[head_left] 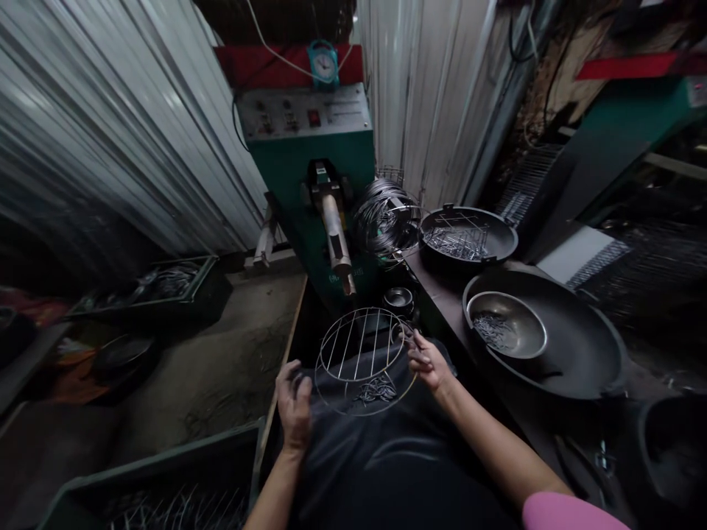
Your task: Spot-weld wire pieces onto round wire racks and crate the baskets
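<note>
A round wire rack (pixel 361 353) with parallel cross bars is held over my lap, below the machine's electrode (pixel 347 283). My right hand (pixel 429 362) has its fingers pinched at the rack's right rim; a small curved wire shows by the fingertips. Beside the left rim is my left hand (pixel 294 403), its thumb and fingers apart and holding nothing visible. A second wire ring shows under the barred one; whether the two are joined I cannot tell. Short bent wire pieces (pixel 376 390) lie in a heap on the dark apron (pixel 387 456) beneath.
The green welding machine (pixel 309 154) stands ahead, a blue clock (pixel 323 65) on top. To the right are a wire coil (pixel 387 217), a black pan (pixel 502 239) of wire pieces and a steel bowl (pixel 530 327) inside a larger pan (pixel 591 338). A green crate (pixel 160 460) sits lower left.
</note>
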{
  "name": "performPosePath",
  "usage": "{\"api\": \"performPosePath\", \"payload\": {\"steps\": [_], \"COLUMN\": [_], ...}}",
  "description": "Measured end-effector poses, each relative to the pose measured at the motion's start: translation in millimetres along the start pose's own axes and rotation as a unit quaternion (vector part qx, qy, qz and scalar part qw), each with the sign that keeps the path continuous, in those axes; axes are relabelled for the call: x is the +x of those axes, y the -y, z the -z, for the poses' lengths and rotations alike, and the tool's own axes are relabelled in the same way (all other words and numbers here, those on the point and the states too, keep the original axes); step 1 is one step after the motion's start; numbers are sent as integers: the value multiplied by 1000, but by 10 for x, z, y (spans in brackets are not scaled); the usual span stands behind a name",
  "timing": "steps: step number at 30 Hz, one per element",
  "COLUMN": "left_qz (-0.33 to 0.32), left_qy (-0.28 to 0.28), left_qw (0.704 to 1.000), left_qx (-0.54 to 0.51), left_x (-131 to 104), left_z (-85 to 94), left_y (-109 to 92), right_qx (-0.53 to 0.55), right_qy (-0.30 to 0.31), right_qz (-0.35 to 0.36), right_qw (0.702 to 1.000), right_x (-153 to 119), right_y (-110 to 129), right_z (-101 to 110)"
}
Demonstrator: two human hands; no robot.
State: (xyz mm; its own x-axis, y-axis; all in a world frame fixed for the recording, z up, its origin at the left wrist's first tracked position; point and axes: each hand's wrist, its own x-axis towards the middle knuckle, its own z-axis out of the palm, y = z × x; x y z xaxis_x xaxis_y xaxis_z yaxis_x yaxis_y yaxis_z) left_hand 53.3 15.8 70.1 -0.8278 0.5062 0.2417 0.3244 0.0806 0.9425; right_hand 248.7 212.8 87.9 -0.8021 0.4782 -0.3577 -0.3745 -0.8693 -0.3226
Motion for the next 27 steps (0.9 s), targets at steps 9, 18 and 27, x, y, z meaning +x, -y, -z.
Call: {"api": "performPosePath", "payload": {"steps": [9,18,27], "left_qz": [350,304,405], "left_qy": [171,234,267], "left_qw": [910,912,825], "left_qx": [-143,-146,-291], "left_x": [137,528,754], "left_z": [-143,7,-120], "left_y": [16,-70,-264], "right_qx": [-74,-346,-570], "right_qy": [-24,122,253], "right_qz": [22,64,24], "right_qw": [997,928,781], "right_x": [-21,-232,-23], "right_y": [-55,83,565], "right_z": [112,-394,-615]}}
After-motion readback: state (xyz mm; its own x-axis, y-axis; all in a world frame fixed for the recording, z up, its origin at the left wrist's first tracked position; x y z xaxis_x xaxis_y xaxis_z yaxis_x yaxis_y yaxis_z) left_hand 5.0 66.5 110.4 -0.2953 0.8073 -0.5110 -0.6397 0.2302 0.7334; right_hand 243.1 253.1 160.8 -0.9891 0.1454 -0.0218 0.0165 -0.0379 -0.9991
